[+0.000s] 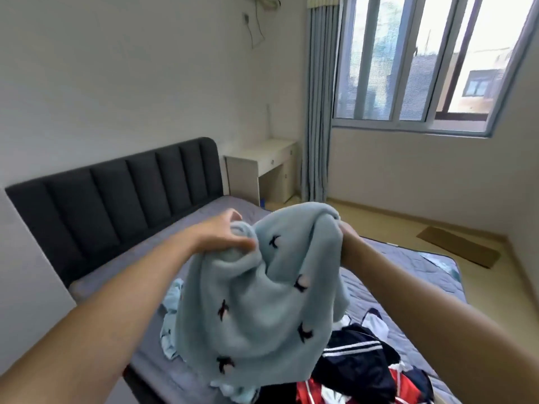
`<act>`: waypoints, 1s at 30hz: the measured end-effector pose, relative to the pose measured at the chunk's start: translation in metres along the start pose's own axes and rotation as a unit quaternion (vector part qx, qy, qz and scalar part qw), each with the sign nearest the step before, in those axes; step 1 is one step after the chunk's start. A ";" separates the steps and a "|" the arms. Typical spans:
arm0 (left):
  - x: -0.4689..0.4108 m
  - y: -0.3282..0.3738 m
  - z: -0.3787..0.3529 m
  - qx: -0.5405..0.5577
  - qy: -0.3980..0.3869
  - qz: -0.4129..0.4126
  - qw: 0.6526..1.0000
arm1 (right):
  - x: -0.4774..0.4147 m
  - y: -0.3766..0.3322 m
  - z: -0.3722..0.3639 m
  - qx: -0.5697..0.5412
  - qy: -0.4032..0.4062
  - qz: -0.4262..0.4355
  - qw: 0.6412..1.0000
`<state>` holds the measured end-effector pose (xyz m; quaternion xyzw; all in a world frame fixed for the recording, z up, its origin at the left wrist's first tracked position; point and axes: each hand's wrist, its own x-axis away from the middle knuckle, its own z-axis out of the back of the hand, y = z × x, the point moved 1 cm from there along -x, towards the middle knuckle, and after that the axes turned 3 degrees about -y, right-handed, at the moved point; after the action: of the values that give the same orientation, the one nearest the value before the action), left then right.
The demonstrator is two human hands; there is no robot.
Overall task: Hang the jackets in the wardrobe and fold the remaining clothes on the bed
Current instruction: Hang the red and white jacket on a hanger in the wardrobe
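Both hands, left hand [230, 237] and right hand [345, 233], clench the bunched top of a pale-blue fleece garment with dark bird motifs [256, 290], hanging below them above the grey bed [393, 287]. Folding step, likely; next, find its shoulders and spread it.

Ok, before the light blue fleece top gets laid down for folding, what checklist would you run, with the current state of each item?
1. Both hands grip the light blue fleece top: ok; left hand bunches one upper edge, right hand holds the other.
2. Top lifted off the bed: cannot tell; its hem hangs near the pile.
3. Top spread flat: not ok, bunched and draped.
4. Free bed space: ok, bare cover near the headboard.
5. Other clothes out of the way: not ok; navy striped garment and red garment lie just below.
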<state>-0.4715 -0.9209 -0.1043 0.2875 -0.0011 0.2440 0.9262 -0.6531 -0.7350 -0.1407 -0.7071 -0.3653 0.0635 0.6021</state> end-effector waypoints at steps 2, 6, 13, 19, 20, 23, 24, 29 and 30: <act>-0.022 -0.022 -0.025 -0.202 -0.145 0.019 0.968 | -0.020 0.002 -0.040 -0.013 0.000 -0.055 0.998; -0.084 -0.077 -0.016 -0.330 -0.018 0.096 0.939 | -0.080 0.026 -0.090 0.161 -0.039 -0.072 0.984; -0.205 -0.130 0.063 0.298 0.287 0.094 0.906 | -0.196 0.006 -0.198 0.032 -0.011 -0.056 0.998; -0.268 -0.140 0.100 0.473 0.125 -0.027 0.872 | -0.251 -0.036 -0.224 0.130 -0.147 0.088 0.977; -0.275 -0.151 0.094 0.420 0.118 0.026 0.900 | -0.260 -0.029 -0.218 0.171 -0.141 0.083 0.972; -0.281 -0.184 0.047 0.337 0.060 0.142 0.929 | -0.276 0.017 -0.186 0.259 -0.095 0.022 0.961; -0.279 -0.193 0.026 0.316 0.039 0.174 0.932 | -0.277 0.038 -0.171 0.283 -0.085 -0.008 0.955; -0.264 -0.212 -0.087 0.195 -0.060 0.216 0.955 | -0.264 0.153 -0.079 0.353 -0.045 -0.144 0.924; -0.260 -0.212 -0.111 0.173 -0.092 0.206 0.959 | -0.258 0.175 -0.058 0.355 -0.037 -0.164 0.920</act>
<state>-0.6203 -1.1309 -0.3462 0.4577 -0.1032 0.3988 0.7879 -0.7321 -0.9362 -0.3725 -0.3742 -0.4513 0.1155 0.8018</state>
